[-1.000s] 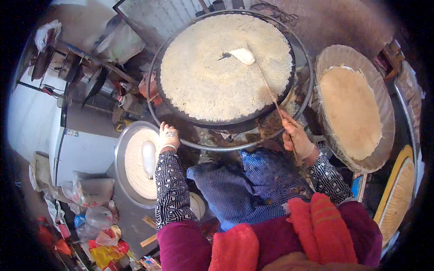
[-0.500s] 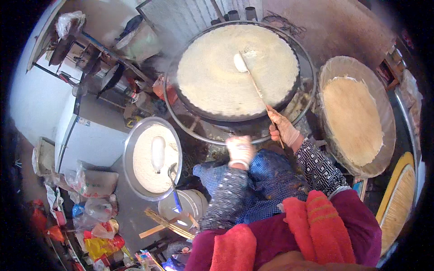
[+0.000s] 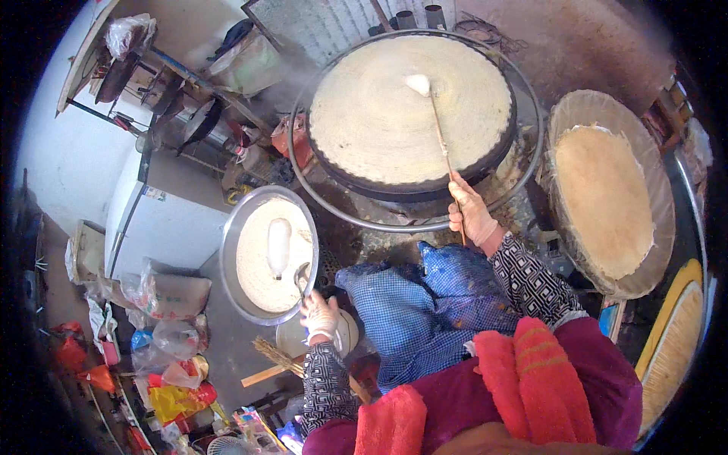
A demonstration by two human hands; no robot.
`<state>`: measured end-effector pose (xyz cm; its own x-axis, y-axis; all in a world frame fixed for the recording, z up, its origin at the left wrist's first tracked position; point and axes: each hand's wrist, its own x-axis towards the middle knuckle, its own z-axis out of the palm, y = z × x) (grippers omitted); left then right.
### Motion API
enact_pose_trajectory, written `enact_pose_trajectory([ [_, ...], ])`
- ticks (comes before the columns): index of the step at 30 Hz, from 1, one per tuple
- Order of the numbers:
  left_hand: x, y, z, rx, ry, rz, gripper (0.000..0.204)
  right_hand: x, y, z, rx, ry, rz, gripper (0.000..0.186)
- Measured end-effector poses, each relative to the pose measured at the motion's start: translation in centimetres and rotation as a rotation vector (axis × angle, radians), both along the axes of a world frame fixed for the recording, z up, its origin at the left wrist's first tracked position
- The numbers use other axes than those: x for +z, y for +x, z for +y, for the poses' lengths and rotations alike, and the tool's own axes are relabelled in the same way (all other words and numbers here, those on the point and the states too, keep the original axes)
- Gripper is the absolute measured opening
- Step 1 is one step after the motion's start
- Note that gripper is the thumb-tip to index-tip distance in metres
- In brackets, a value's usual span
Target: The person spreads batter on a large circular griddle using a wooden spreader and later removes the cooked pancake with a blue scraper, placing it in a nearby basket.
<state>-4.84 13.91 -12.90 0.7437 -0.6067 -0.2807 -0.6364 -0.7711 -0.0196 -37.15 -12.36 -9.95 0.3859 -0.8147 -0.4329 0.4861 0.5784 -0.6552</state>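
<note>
My gloved right hand (image 3: 472,212) is closed around the thin wooden stick of a spreader (image 3: 440,136). Its white head rests on pale batter (image 3: 379,125), which covers the large round griddle (image 3: 394,188) ahead of me. At the left, my gloved left hand (image 3: 320,315) grips the handle of a ladle (image 3: 302,278), by the near rim of a wide metal bowl (image 3: 229,265). The bowl holds whitish batter, with a clear bottle-shaped vessel (image 3: 278,243) lying in it.
A metal ring (image 3: 379,226) surrounds the griddle. On the right stands a lined round basket (image 3: 667,220) with a tan flatbread (image 3: 607,197); a yellow-rimmed round tray (image 3: 648,341) is nearer. A white bucket (image 3: 349,330) and straw brush (image 3: 273,353) sit beside the bowl.
My left hand has moved from before my lap leftward and down to the ladle at the bowl, taking hold of it. The spreader's head has shifted slightly along the batter.
</note>
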Motion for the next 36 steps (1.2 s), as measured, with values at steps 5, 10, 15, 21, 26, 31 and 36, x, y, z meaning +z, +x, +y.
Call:
enact_pose_trajectory([
  [5, -3.1, 5.6, 3.1, 0.232, 0.11, 0.114, 0.065, 0.0, 2.0, -1.0, 0.072, -0.008, 0.048, 0.05],
  [10, -4.8, 8.4, 6.9, 0.207, 0.088, 0.146, 0.058, -0.2, 2.2, -2.9, 0.109, 0.045, -0.112, 0.046],
  [15, -4.7, 3.6, 10.1, 0.18, -0.309, 0.177, 0.066, 0.5, 3.2, -0.5, -0.144, 0.029, -0.165, 0.043],
  [21, -7.3, 0.2, 11.7, 0.412, -0.969, 0.488, 0.068, -0.5, 2.9, -0.2, 0.068, 0.051, -0.053, 0.043],
  [26, 5.2, -3.9, 4.0, 0.513, -1.391, 1.112, 0.068, 0.1, 2.8, -0.6, 0.158, 0.112, -0.163, 0.042],
  [31, 9.4, -5.8, -6.4, 0.331, -1.278, 1.372, 0.069, 0.4, 2.2, 2.4, 0.025, 0.065, -0.226, 0.04],
  [36, 12.4, -9.9, -18.5, 0.003, -1.003, 1.177, 0.065, 0.1, -0.3, 6.1, -0.062, 0.117, -0.226, 0.038],
])
